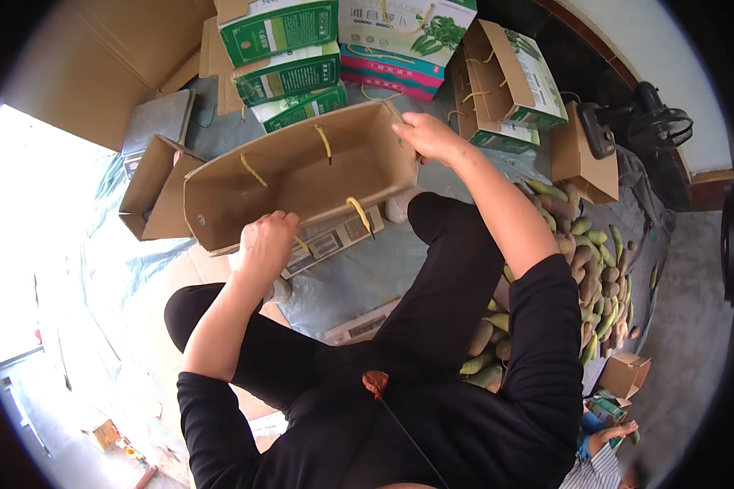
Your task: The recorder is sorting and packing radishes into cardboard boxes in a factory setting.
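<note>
An open, bare-inside cardboard carton (pixel 298 167) with yellow rope handles hangs tilted toward me above my shins. On its near side, toward the left end, my left hand (pixel 265 246) is closed over the rim, fingers curled. At the carton's right end, my right hand (pixel 426 137) grips the top corner, thumb over the edge. A yellow rope handle (pixel 358 210) sticks up from the near wall, and two more show on the far wall. Below the carton, a flat printed cardboard piece (pixel 334 241) is partly hidden.
Green-and-white printed cartons (pixel 289 80) are stacked ahead, with a pink box (pixel 391 75) among them. A smaller open brown box (pixel 156 189) stands left. Right of my leg lies a pile of green and brownish radishes (pixel 599 281). Behind it stand a fan (pixel 659 126) and another person (pixel 612 440).
</note>
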Motion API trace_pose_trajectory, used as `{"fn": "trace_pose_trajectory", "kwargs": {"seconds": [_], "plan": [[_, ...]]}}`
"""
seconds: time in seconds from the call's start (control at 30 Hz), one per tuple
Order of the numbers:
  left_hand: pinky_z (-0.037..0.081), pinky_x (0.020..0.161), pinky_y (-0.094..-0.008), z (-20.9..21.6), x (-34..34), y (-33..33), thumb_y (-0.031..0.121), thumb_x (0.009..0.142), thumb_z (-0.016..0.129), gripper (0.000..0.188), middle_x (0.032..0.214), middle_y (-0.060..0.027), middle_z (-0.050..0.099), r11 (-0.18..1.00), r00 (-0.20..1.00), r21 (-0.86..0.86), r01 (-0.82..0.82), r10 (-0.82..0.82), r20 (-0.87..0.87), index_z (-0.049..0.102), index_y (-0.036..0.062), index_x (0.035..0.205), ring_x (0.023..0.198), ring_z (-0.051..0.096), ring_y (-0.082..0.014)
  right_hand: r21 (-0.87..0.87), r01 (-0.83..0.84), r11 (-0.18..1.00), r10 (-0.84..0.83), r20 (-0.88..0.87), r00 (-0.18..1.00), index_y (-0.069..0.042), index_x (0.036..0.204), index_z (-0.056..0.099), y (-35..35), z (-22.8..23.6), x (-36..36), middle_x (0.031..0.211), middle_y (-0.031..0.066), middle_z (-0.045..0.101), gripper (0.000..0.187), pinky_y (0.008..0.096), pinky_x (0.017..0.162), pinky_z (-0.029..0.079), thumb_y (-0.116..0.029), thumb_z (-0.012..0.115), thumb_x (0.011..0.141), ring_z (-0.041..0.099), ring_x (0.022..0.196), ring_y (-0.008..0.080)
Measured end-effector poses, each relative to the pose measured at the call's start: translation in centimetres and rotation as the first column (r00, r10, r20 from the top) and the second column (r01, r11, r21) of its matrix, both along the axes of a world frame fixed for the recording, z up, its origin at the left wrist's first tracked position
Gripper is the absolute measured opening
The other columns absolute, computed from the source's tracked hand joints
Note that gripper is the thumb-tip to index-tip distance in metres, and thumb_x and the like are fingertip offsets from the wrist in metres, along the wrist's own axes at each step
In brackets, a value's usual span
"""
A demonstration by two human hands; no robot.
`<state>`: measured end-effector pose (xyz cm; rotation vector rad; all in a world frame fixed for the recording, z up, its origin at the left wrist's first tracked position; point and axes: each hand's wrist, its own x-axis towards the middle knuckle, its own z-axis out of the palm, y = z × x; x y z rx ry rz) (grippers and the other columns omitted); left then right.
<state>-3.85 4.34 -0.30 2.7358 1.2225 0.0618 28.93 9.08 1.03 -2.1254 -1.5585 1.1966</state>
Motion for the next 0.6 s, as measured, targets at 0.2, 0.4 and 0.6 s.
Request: {"fn": "trace_pose_trajectory", "kwargs": {"seconds": [0.2,0.4,0.6], "plan": [[0.053,0.064,-0.0405,-1.1,0.9,1.0,0.006,0.075,0.056,0.008,0.081,-0.0124,0.064,0.996,0.988,-0.061,-0.071,0.061,-0.145,0.056,0.0065,0.083,0.075,0.065,-0.0315,-0.015,0.096,0.995,-0.095,-0.331,0.939,-0.008,0.132,0.045,-3.2,-1.8,2.5,0.116,0.0119,0.06,0.05,0.0337,0.069,0.049,-0.036,0.053,0.091,0.063,0.086,0.0182],[0.05,0.07,-0.0462,-1.2,0.8,1.4,0.002,0.074,0.051,0.017,0.085,-0.0182,0.064,0.985,0.984,-0.121,-0.127,0.109,-0.142,0.058,0.0054,0.089,0.08,0.062,-0.0371,0.048,0.373,0.927,-0.313,-0.45,0.836,-0.004,0.122,0.053,-10.2,-3.0,7.2,0.106,0.0103,0.064,0.041,0.0303,0.067,0.048,-0.03,0.057,0.089,0.063,0.085,0.0174],[0.047,0.075,-0.046,-0.6,2.4,1.1,0.002,0.078,0.054,0.029,0.091,-0.023,0.063,0.955,0.989,-0.263,-0.136,0.115,-0.093,0.059,0.0041,0.106,0.088,0.06,-0.0399,-0.108,0.631,0.768,-0.618,-0.383,0.687,-0.006,0.119,0.056,-22.8,-11.5,11.6,0.095,0.0051,0.064,0.04,0.0298,0.059,0.047,-0.03,0.057,0.086,0.062,0.077,0.0149]]}}
